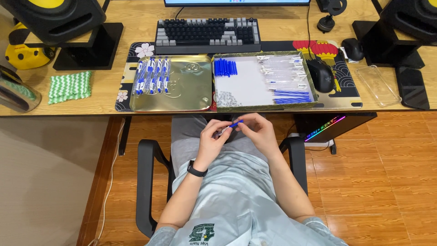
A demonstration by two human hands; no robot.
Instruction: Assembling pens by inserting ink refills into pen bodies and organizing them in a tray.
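Note:
Both my hands meet over my lap, below the desk edge. My left hand (213,139) and my right hand (256,130) together pinch a small pen (231,127) with a clear barrel and a blue end. On the desk ahead, a gold metal tray (189,89) carries a row of finished blue-and-white pens (151,75). Beside it on the right, a shallow box (248,86) holds blue caps (225,67), clear barrels (282,70), blue refills (291,96) and a pile of tiny springs (226,99).
A keyboard (207,34) lies behind the trays, a black mouse (321,75) on the patterned mat to the right. Speakers on stands flank the desk. A green cloth (69,86) and a clear case (378,84) lie at the sides. Chair armrests frame my lap.

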